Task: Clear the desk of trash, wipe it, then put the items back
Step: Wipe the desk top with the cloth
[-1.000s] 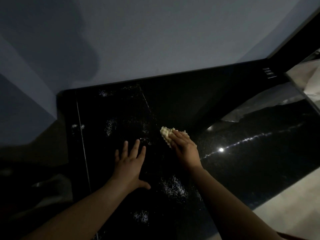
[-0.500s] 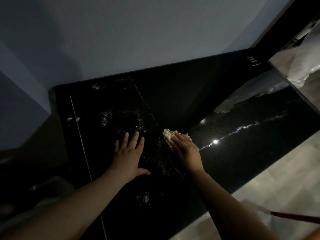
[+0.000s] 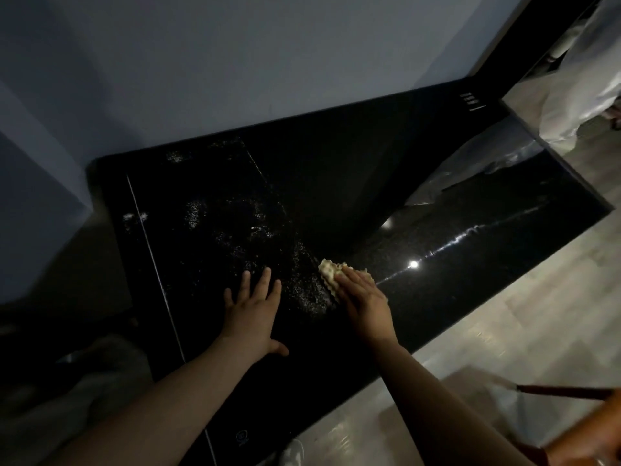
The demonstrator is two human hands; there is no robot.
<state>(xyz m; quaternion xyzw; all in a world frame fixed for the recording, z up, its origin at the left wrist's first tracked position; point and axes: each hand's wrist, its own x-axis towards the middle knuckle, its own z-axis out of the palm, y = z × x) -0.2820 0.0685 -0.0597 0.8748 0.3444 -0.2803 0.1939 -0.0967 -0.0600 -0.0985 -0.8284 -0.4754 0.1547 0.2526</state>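
Head view: the right hand (image 3: 364, 302), fingers (image 3: 349, 280) flat, presses a wavy pale-yellow cloth (image 3: 331, 272); best rub hard over the white specks (image 3: 309, 294) beside those fingers on the shiny black desk (image 3: 336, 183).

Glossy black desk (image 3: 353, 169), dusted with white specks (image 3: 304, 292); pale crumpled cloth (image 3: 327, 272) near the front edge, left hand (image 3: 253, 314) flat beside.

Right hand (image 3: 364, 299) flat on cloth (image 3: 331, 274)

Dim, underexposed, point glare on glossy counter (image 3: 504, 210) right of centre, wide-angle bending edges, motion blur lower right
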